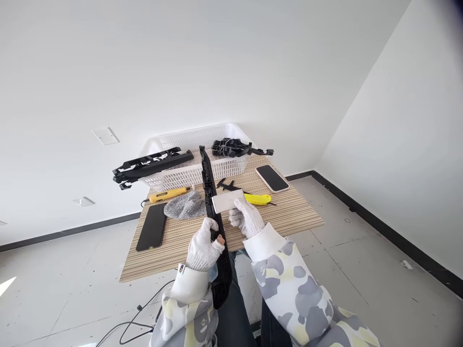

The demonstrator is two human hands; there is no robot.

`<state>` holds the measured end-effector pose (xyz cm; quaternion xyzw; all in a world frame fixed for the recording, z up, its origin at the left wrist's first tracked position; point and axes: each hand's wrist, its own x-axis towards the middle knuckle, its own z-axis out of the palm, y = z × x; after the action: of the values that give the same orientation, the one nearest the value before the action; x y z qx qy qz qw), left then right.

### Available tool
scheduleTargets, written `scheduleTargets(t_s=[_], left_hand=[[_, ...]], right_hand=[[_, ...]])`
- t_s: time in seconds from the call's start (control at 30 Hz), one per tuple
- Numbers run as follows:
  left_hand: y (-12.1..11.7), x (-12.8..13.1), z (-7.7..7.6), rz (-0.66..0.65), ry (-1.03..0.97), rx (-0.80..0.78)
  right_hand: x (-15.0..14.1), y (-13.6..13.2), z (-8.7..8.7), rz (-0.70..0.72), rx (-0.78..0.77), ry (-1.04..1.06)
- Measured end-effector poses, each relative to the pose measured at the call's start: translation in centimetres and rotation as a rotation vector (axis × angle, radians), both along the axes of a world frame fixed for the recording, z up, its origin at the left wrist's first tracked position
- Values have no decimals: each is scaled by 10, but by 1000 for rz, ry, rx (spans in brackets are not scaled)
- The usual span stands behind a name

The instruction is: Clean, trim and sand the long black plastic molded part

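A long black plastic trim piece runs upright through the middle of the view, its near end over my lap. Closed around its lower half is my left hand, in a white knit glove with a bare fingertip showing. My right hand, gloved too, grips a flat white rectangular block by its right end. The block's left end meets or overlaps the trim's right edge; actual contact is unclear. A grey cloth lies just left of the trim. Beside my right hand lies a yellow utility knife.
A white plastic basket stands at the table's back, with black plastic parts jutting over its left side and more at right. On the table are a black caliper, a yellow-handled tool, a dark phone and a white-edged phone.
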<state>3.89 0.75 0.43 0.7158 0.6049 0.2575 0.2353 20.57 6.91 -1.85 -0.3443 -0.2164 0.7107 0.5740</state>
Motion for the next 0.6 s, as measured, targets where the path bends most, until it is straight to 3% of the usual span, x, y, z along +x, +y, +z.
scheduleTargets(t_s=[0.6], left_hand=[[-1,9,3,80,-41,-60]], right_hand=[[-3,-5,10,-7,-35,-9]])
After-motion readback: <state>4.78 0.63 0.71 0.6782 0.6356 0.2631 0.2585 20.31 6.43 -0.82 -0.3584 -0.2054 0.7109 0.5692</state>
